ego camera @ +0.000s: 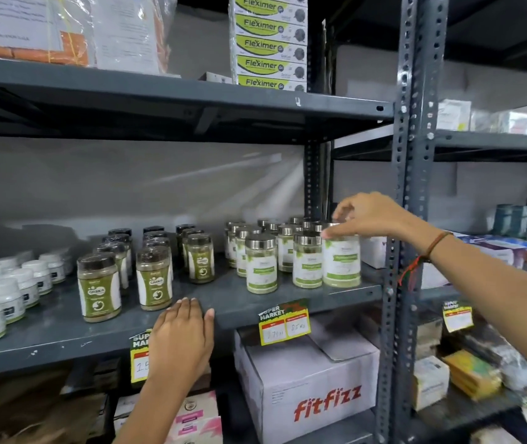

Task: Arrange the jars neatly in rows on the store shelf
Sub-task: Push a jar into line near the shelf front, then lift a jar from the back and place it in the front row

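Observation:
Several silver-lidded jars with white and green labels stand in rows on the right part of the grey metal shelf. My right hand grips the lid of the front right silver-lidded jar, which stands on the shelf. To their left stand rows of dark-lidded green-label jars. Small white jars fill the far left. My left hand rests flat on the shelf's front edge, fingers together, holding nothing.
A perforated steel upright stands just right of the jars, with my right forearm crossing it. Price tags hang from the shelf edge. A white fitfizz carton sits below. Fleximer boxes are stacked above. Another rack holds boxes at the right.

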Tool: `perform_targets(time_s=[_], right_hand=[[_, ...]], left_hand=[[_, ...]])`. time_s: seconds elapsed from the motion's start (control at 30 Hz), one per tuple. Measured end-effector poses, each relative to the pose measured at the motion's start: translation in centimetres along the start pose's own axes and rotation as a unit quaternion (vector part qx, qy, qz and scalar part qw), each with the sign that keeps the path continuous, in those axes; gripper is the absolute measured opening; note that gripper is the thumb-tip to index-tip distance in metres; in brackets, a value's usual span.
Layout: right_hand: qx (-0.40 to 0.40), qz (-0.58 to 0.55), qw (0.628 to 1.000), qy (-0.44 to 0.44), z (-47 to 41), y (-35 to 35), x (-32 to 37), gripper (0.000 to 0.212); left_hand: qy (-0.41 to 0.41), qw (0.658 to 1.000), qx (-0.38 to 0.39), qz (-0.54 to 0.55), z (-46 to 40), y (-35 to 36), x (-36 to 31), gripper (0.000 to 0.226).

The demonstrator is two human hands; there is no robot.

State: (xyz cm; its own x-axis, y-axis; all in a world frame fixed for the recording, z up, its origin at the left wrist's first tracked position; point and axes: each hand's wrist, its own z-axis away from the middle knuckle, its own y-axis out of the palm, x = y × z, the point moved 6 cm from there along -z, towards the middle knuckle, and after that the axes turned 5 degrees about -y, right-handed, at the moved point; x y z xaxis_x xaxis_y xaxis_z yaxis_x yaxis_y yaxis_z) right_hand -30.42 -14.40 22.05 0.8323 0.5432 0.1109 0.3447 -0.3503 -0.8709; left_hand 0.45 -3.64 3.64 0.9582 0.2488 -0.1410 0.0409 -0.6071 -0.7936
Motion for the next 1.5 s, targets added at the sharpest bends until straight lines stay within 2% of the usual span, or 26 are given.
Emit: perform_targets(time_s=[0.13, 0.33, 0.77, 0.9, 1.03, 1.1, 1.13, 1.2, 1.27, 1.33, 1.5], right_hand=[[0.007, 0.097, 0.994, 0.054, -0.6, 0.7, -4.6, 0.064], [-0.003, 0.129, 0.985, 0.112, -1.6, 2.7, -7.8, 0.071], [0.033, 0.191, 0.973, 0.125, -2.6, 4.4, -8.5, 0.073], [0.055, 0.242, 0.960, 0.128, -2.7, 4.3, -8.1, 0.079], [-0.025, 0.320, 0.945, 0.066, -3.9, 2.7, -5.3, 0.081], [-0.040, 0.292, 0.955, 0.034, -4.7, 2.9, -4.2, 0.078], [-0.016, 0.260, 0.965, 0.031, -5.3, 3.4, -4.1, 0.076], [0.082, 0.190, 0.977, 0.044, -6.1, 5.0, -4.4, 0.078], [0.176, 0.130, 0.974, 0.064, -6.4, 6.6, -4.9, 0.080], [0.227, 0.092, 0.967, 0.074, -6.4, 7.8, -5.3, 0.079], [0.213, 0.024, 0.973, 0.089, -6.9, 8.3, -6.0, 0.075]], left_hand=[[-0.005, 1.000, 0.012, -0.005, 0.0, 0.1, 0.0, 0.063], [-0.010, 1.000, 0.024, -0.013, 0.1, 0.4, 0.1, 0.064], [-0.013, 0.999, 0.024, -0.019, 0.1, 0.3, 0.1, 0.063], [-0.016, 0.999, 0.021, -0.019, 0.2, 0.1, 0.2, 0.063], [-0.018, 0.999, 0.022, -0.016, 0.2, 0.1, 0.3, 0.063], [-0.018, 0.999, 0.024, -0.017, 0.1, 0.0, 0.3, 0.063], [-0.016, 0.999, 0.024, -0.017, 0.0, 0.1, 0.3, 0.063], [-0.012, 1.000, 0.023, -0.016, 0.0, 0.1, 0.3, 0.063], [-0.011, 1.000, 0.023, -0.016, 0.0, 0.2, 0.4, 0.063], [-0.011, 1.000, 0.024, -0.015, 0.0, 0.2, 0.4, 0.063], [-0.010, 0.999, 0.025, -0.021, 0.0, 0.1, 0.3, 0.061]])
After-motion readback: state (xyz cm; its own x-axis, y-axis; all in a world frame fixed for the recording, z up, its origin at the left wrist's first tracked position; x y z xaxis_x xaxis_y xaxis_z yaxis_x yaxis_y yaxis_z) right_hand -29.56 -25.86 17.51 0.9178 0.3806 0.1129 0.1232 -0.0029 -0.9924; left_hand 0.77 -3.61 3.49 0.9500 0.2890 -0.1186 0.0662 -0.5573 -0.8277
